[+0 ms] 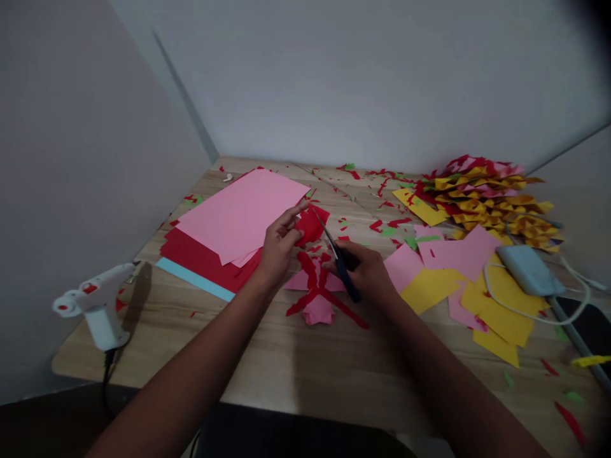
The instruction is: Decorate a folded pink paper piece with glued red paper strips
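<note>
My left hand (282,245) pinches a piece of red paper (311,226) above the middle of the table. In my right hand (363,270) is a pair of scissors (342,268) with dark handles, its blades pointing up and left at the red paper. Whether the blades are parted is too small to tell. Below both hands lies a pink folded paper piece (319,312) with crossing red paper strips (351,310) over it. My right hand partly covers the pink paper around there.
Pink sheets (243,213) overlap red sheets (205,257) and a light blue sheet (195,280) at left. A white glue gun (100,305) stands near the left edge. Yellow pieces (501,312), a power bank (529,270) and folded paper flowers (496,197) lie right, among scattered scraps.
</note>
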Available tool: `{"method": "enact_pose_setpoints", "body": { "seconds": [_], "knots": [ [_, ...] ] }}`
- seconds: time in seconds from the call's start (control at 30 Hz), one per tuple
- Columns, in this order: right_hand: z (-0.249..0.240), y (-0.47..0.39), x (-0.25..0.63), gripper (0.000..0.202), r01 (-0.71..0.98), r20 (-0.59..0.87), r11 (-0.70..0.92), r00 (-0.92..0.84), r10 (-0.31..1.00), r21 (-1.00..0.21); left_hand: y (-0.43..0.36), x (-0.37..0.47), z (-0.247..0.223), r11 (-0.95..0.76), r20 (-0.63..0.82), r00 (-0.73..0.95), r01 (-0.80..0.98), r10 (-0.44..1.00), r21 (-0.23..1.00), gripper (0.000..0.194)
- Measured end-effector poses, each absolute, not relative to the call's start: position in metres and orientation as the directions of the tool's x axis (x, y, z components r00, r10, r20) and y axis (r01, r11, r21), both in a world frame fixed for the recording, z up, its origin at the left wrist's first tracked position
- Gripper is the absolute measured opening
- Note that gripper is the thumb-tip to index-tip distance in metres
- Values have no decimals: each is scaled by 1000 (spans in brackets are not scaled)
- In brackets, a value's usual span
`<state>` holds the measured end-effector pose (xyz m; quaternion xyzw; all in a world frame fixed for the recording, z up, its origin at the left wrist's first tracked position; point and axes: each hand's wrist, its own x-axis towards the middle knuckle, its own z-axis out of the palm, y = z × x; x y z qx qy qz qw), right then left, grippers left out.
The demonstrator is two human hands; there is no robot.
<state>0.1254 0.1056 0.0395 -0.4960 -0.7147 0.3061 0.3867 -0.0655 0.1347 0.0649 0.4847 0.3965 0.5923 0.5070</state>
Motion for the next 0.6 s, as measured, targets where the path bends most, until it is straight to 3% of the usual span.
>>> {"method": "enact_pose_setpoints", "body": {
  "seconds": [0.23, 0.6],
  "knots": [
    [36, 108, 124, 32, 491, 263, 319, -181, 948, -811, 136, -65, 62, -150, 145, -40, -257, 989, 955, 41],
    [38, 110, 130, 27, 584, 244, 248, -87, 966, -773, 139, -66, 60, -182, 175, -47, -259, 983, 949, 36]
  ]
}}
